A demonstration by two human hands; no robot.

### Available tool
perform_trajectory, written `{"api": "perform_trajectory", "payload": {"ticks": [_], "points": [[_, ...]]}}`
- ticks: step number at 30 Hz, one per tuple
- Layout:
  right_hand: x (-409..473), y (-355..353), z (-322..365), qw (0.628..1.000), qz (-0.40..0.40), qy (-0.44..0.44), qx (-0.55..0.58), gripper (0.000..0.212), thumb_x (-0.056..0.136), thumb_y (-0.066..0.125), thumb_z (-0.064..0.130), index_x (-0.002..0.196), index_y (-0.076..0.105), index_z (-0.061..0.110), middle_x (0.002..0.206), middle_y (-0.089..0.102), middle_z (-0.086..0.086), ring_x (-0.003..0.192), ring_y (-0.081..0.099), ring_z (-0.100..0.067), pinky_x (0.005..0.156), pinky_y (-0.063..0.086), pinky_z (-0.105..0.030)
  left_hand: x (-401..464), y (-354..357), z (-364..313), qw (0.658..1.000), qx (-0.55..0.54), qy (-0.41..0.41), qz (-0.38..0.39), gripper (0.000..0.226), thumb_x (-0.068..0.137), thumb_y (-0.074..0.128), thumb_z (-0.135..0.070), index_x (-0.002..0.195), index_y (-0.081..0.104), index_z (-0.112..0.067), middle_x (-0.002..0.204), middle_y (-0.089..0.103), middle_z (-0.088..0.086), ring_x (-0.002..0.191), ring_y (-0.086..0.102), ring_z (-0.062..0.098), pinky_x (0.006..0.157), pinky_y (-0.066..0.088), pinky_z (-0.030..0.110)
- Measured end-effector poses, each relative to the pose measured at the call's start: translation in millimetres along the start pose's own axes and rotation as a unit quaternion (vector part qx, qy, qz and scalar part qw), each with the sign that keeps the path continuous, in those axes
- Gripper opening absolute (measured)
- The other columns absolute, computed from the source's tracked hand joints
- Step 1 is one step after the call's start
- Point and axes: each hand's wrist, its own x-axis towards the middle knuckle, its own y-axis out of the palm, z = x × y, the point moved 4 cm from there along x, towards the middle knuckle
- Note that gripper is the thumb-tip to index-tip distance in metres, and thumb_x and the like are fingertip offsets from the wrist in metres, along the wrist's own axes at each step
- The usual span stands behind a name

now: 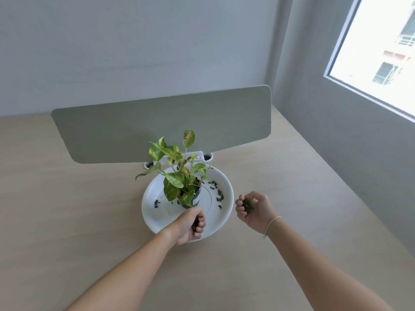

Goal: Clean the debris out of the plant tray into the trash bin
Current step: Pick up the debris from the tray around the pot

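A round white plant tray [157,221] lies on the desk with a small potted green plant [182,176] standing in its middle. Dark green debris bits [216,194] are scattered on the tray's right side, and a small clump [156,203] lies on its left. My left hand [190,225] hovers over the tray's near rim, fingers curled around dark bits. My right hand [254,211] is just right of the tray, above the desk, cupped around a clump of dark debris. No trash bin is in view.
A grey-green divider panel [161,124] stands across the back of the beige desk [67,221], with a white cable-port fitting [197,156] behind the tray. A grey wall and a window [377,52] are on the right.
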Motion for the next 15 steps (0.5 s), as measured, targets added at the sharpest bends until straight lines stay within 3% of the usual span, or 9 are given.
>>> {"api": "perform_trajectory", "payload": {"ticks": [9,13,15], "points": [[-79,-92,24,0.98,-0.125,-0.11,0.109,0.022,0.083,0.036,0.012,0.064,0.045,0.009,0.057,0.046,-0.005,0.043,0.04,-0.015,0.038,0.035,-0.018,14,124,-6,0.99,0.036,-0.004,0.139,0.024,0.077,0.026,-0.011,0.055,0.032,-0.016,0.05,0.034,-0.001,0.045,0.025,0.014,0.044,0.02,0.022],[-130,-146,27,0.951,-0.201,-0.167,0.163,0.022,0.084,0.037,0.012,0.064,0.045,0.009,0.057,0.047,-0.005,0.047,0.04,-0.016,0.037,0.036,-0.017,14,193,5,0.973,0.055,-0.021,0.223,0.002,0.056,0.033,-0.014,0.056,0.032,-0.016,0.047,0.036,-0.002,0.038,0.028,0.012,0.039,0.022,0.018],[-154,-168,25,0.933,-0.239,-0.191,0.189,0.023,0.084,0.038,0.012,0.063,0.046,0.008,0.057,0.047,-0.006,0.049,0.039,-0.017,0.037,0.037,-0.016,13,223,12,0.966,0.064,-0.028,0.249,0.003,0.053,0.034,-0.016,0.056,0.033,-0.015,0.046,0.037,-0.002,0.036,0.03,0.011,0.038,0.023,0.017]]}}
